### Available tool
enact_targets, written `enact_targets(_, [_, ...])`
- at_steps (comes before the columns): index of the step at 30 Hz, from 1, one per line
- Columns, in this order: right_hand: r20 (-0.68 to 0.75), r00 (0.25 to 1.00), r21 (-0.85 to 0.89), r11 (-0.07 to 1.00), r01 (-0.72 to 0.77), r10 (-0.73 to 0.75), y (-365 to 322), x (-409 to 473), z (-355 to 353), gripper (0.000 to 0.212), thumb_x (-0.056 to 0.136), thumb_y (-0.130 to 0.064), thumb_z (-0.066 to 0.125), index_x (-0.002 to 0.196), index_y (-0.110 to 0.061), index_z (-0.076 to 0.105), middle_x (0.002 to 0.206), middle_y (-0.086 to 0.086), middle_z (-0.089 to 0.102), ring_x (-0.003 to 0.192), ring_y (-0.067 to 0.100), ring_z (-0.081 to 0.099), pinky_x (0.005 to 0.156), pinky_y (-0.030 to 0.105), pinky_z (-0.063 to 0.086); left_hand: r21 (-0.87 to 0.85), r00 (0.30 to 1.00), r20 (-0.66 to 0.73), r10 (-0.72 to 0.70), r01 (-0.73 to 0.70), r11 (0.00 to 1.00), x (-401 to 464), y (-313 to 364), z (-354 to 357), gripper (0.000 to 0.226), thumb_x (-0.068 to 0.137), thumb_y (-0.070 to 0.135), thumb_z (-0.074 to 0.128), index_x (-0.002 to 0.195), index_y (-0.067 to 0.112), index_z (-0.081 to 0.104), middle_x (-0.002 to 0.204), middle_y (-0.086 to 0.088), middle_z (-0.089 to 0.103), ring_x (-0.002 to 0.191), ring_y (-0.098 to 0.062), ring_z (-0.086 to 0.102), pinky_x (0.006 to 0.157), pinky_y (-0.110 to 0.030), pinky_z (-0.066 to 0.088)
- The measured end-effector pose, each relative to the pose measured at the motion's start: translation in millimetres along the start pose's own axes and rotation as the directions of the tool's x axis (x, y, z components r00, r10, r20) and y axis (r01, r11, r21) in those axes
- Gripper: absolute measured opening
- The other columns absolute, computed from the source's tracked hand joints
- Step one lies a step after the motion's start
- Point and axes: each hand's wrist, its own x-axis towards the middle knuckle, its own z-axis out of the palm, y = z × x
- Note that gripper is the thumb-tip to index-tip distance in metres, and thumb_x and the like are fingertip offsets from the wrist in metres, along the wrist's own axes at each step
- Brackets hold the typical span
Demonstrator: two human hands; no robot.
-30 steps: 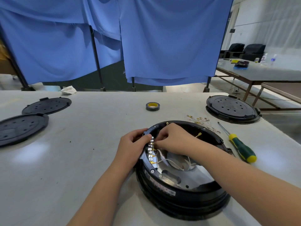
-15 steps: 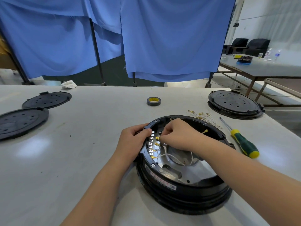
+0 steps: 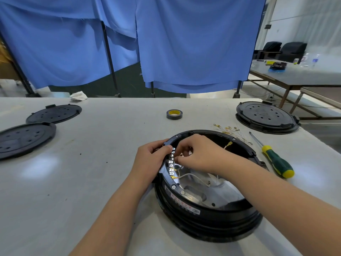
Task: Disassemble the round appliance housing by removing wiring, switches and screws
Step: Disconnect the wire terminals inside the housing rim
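The round black appliance housing (image 3: 208,220) lies open on the white table, showing a shiny metal plate inside. A row of white terminals (image 3: 171,164) runs along its left inner rim, with white wires (image 3: 191,176) leading off them. My left hand (image 3: 149,161) grips the housing's left rim, thumb by the terminals. My right hand (image 3: 199,154) reaches inside, fingertips pinched at a wire connector on the terminal row. A loose yellow-tipped wire (image 3: 228,145) sticks up at the far inner wall.
A green and yellow screwdriver (image 3: 275,159) lies right of the housing, beside a pile of removed wires (image 3: 230,130). A tape roll (image 3: 174,114) sits behind. Black round covers (image 3: 53,113) (image 3: 24,137) lie at left, another housing (image 3: 265,117) at far right.
My right hand's fingertips have shifted slightly down the terminal row. My left hand keeps its hold on the rim. The view has drifted a little.
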Motion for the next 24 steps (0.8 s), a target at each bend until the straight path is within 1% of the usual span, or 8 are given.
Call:
enact_targets(3, [0.031,0.999,-0.055,0.998,0.018,-0.016,-1.6,-1.7,-0.8,0.009,0.075,-0.028,0.065,0.079,-0.028,0.073,0.071,-0.001,0.066,0.062,0.009,0.055,0.057,0.022,0.044,0.019,1.000,-0.001,0.008,-0.008,1.000,0.7,-0.4,-0.1,0.029,0.084,0.007,0.062,0.072,0.028,0.078,0.081,-0.009,0.075,0.071,-0.017,0.070,0.066,-0.028,0.057])
enact_targets(6, [0.039,0.999,-0.067,0.998,0.016,-0.013,-2.6,-2.2,-1.7,0.010,0.074,-0.028,0.066,0.080,-0.029,0.074,0.075,-0.001,0.067,0.070,0.014,0.061,0.059,0.022,0.045,0.021,1.000,0.003,0.007,-0.007,1.000,0.9,-0.9,0.0,0.030,0.085,0.007,0.062,0.071,0.029,0.078,0.081,-0.009,0.075,0.071,-0.017,0.069,0.066,-0.028,0.057])
enact_targets(9, [0.007,1.000,-0.082,0.997,-0.003,0.004,-3.3,-1.6,-0.7,0.005,0.072,-0.028,0.065,0.069,-0.028,0.070,0.061,-0.009,0.060,0.059,0.005,0.054,0.054,0.019,0.039,0.024,1.000,0.009,0.001,-0.001,1.000,1.1,-1.7,-0.2,0.028,0.085,0.008,0.062,0.072,0.027,0.078,0.080,-0.010,0.075,0.068,-0.016,0.068,0.064,-0.029,0.055])
enact_targets(11, [-0.025,0.999,-0.074,0.997,-0.037,0.036,-2.7,-1.7,-0.4,0.008,0.070,-0.027,0.064,0.062,-0.028,0.065,0.049,-0.016,0.055,0.049,0.000,0.049,0.050,0.017,0.034,0.037,1.000,0.005,-0.006,0.006,0.999,1.3,-2.4,-0.3,0.021,0.084,0.009,0.062,0.076,0.022,0.077,0.081,-0.015,0.074,0.066,-0.018,0.065,0.064,-0.030,0.052])
enact_targets(13, [-0.038,0.997,-0.065,0.996,-0.066,0.064,-2.0,-1.9,-0.5,0.007,0.069,-0.027,0.063,0.062,-0.025,0.064,0.047,-0.015,0.054,0.046,-0.001,0.048,0.049,0.017,0.033,0.043,1.000,0.000,-0.007,0.007,0.999,1.5,-3.0,-0.2,0.016,0.083,0.010,0.063,0.079,0.017,0.076,0.086,-0.022,0.072,0.068,-0.021,0.063,0.066,-0.033,0.050])
enact_targets(18, [-0.049,0.996,-0.099,0.992,-0.079,0.074,-2.9,-2.5,-0.3,0.007,0.071,-0.028,0.064,0.065,-0.025,0.064,0.053,-0.011,0.054,0.052,0.002,0.048,0.049,0.019,0.033,0.046,1.000,0.001,0.003,-0.003,0.999,2.2,-3.6,-0.3,0.018,0.084,0.009,0.062,0.078,0.018,0.076,0.087,-0.021,0.072,0.069,-0.021,0.064,0.066,-0.032,0.052])
enact_targets(21, [-0.062,0.998,-0.189,0.982,-0.026,0.015,-2.7,-3.3,-0.7,0.007,0.073,-0.034,0.065,0.071,-0.028,0.065,0.059,-0.012,0.052,0.058,0.003,0.048,0.053,0.020,0.031,0.034,1.000,-0.001,0.003,-0.003,0.999,2.5,-3.6,-0.4,0.017,0.084,0.008,0.062,0.078,0.017,0.076,0.087,-0.021,0.072,0.071,-0.022,0.065,0.068,-0.034,0.053])
enact_targets(24, [-0.057,0.997,-0.216,0.976,0.037,-0.050,-4.2,-3.3,-2.3,0.005,0.076,-0.033,0.066,0.078,-0.029,0.067,0.068,-0.011,0.058,0.070,0.007,0.055,0.060,0.020,0.036,0.028,1.000,0.002,0.007,-0.007,1.000,2.4,-3.6,-0.5,0.025,0.084,0.008,0.062,0.075,0.024,0.078,0.081,-0.011,0.075,0.069,-0.017,0.068,0.064,-0.029,0.055])
